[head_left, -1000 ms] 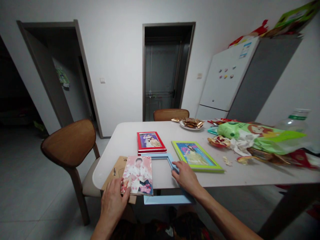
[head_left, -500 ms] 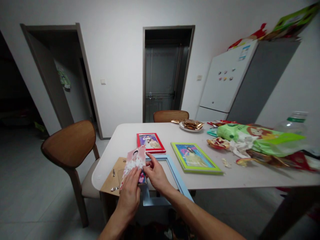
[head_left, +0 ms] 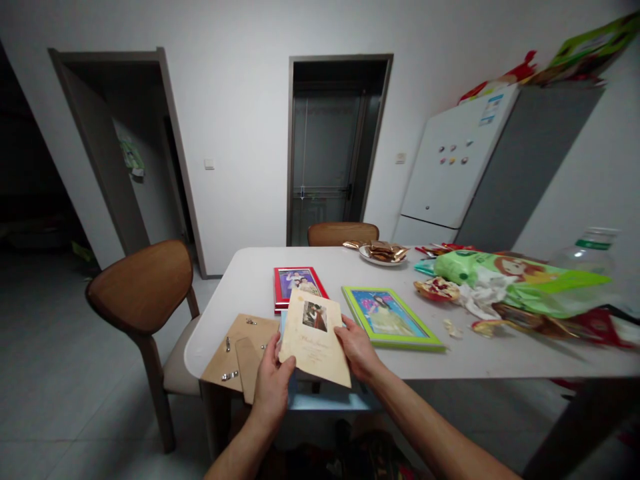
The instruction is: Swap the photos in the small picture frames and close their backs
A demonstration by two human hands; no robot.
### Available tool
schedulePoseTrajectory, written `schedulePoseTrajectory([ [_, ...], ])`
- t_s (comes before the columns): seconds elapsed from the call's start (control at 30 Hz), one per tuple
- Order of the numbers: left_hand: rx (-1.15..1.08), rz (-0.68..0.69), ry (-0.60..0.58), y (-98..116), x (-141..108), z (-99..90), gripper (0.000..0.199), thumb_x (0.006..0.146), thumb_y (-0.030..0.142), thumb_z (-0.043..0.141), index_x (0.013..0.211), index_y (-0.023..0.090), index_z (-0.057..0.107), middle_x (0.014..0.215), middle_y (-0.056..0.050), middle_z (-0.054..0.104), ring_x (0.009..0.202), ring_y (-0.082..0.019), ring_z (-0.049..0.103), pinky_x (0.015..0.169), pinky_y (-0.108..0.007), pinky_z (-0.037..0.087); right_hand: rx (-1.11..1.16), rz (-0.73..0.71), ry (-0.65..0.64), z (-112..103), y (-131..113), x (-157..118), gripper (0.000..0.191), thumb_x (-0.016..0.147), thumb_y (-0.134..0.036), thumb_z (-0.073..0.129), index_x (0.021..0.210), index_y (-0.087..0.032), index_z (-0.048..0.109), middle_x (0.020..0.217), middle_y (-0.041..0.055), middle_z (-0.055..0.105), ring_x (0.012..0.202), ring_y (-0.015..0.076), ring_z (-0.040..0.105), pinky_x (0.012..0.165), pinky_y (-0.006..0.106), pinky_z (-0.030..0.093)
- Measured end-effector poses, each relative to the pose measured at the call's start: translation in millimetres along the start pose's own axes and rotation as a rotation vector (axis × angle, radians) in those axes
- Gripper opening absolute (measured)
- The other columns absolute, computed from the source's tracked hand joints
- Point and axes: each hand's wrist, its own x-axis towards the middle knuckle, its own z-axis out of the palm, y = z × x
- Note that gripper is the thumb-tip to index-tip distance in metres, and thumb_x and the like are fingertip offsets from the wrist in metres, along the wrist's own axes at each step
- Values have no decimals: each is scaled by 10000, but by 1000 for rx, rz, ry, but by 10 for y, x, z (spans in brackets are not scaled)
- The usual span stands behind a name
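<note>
Head view: left hand point(head_left: 273, 380) and right hand point(head_left: 359, 348) clamped on opposite edges of a cream sheet point(head_left: 313, 347).

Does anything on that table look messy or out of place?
Yes: the torn-open fruit at right has pale scraps lying loose on the bare tabletop, outside the plate, beside a crumpled white tissue.

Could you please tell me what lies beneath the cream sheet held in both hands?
Parts of the light blue frame show below the cream sheet. The sheet also overlaps the red picture frame. Whatever its middle covers is hidden.
</note>
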Motion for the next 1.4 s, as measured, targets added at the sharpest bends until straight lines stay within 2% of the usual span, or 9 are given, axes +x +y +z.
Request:
schedulePoseTrajectory([
  [0.13, 407, 26, -54, -4, -37, -108, 540, 649, 219, 520, 1159, 80, 410, 1236, -175, 441, 1144, -235, 409, 976, -388, 291, -199, 41, -10, -306, 25, 118, 515, 623, -91, 372, 1126, -91, 481, 766, 74, 665, 557, 152, 601, 472, 220, 447],
  [0.27, 725, 131, -197, -64, -141, -92, 485, 616, 172, 539, 1095, 105, 496, 1237, -155, 447, 1158, -240, 390, 998, -412, 258, -406, 1, -3, -364, 135, 201, 487, 622, -92, 374, 1082, -91, 533, 753, 62, 665, 534, 135, 585, 464, 199, 419],
  [0.43, 844, 250, -293, -135, -193, -91, 497, 606, 183, 568, 1098, 139, 509, 1262, -145, 422, 1178, -252, 363, 991, -445, 271, -623, -129, 50, -291, 146, 248, 446, 643, -113, 383, 1050, -87, 563, 742, 69, 660, 604, 143, 581, 546, 211, 417],
  [0.8, 973, 261, -356, -47, -204, -80, 436, 668, 229, 526, 1088, 115, 524, 1245, -164, 437, 1185, -273, 349, 989, -458, 273, -1166, -368, 149, -228, 207, 168, 371, 695, -183, 447, 1048, -118, 540, 975, 100, 592, 915, 202, 498, 832, 283, 317],
  [0.9, 1027, 285, -333, 90, -162, -296, 529, 638, 214, 544, 1153, 122, 468, 1285, -153, 389, 1202, -252, 327, 994, -438, 264, -1231, -374, 139, -231, 234, 135, 428, 692, -180, 464, 1114, -115, 499, 1037, 101, 563, 964, 218, 457, 852, 302, 296],
  [1.03, 1246, 192, -305, 275, -20, -853, 685, 555, 206, 587, 1213, 180, 398, 1333, -116, 322, 1243, -251, 237, 1000, -451, 211, -1193, -420, 141, -151, 170, 76, 420, 727, -232, 458, 1137, -142, 485, 1095, 104, 527, 987, 225, 433, 834, 320, 301],
  [1.17, 1421, 56, -183, 235, 116, -1322, 753, 508, 235, 610, 1221, 169, 378, 1330, -131, 323, 1239, -273, 241, 981, -465, 216, -1064, -529, -52, 178, 46, -92, 359, 738, -267, 464, 1076, -169, 536, 1091, 83, 534, 984, 211, 438, 829, 314, 306],
  [1.27, 1436, 79, -181, 150, 166, -1463, 716, 497, 210, 605, 1187, 176, 416, 1318, -116, 351, 1220, -253, 290, 982, -415, 238, -1014, -597, -238, 527, 10, -264, 334, 738, -309, 475, 1042, -201, 557, 1033, 64, 561, 959, 205, 451, 823, 321, 307],
  [1.4, 1418, 182, -153, 137, 180, -1469, 539, 536, 169, 574, 1071, 183, 509, 1200, -98, 495, 1123, -241, 419, 944, -387, 304, -1077, -615, -343, 914, 58, -411, 345, 734, -411, 459, 980, -195, 565, 975, 82, 562, 918, 222, 454, 777, 352, 317],
])
